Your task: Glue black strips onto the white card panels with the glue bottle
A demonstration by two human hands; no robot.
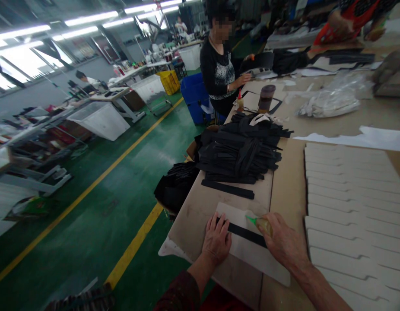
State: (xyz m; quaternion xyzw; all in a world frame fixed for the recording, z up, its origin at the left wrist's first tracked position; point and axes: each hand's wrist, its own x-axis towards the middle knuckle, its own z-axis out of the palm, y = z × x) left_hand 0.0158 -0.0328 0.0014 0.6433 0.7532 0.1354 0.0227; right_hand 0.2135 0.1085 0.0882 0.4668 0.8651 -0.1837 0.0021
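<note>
My left hand (217,240) lies flat with fingers spread, pressing the left end of a black strip (247,233) onto a white sheet (252,252) at the table's near edge. My right hand (284,242) is closed round a small glue bottle with a green tip (256,222), the tip held close above the strip. Just beyond the sheet lies a single black strip (227,189), and behind it a large heap of black strips (240,149).
Rows of white cut pieces (352,203) cover the table to my right. A person (219,65) stands at the far end near a brown jar (266,98) and a small red-capped bottle (240,102). Black strips (176,183) overhang the table's left edge above the green floor.
</note>
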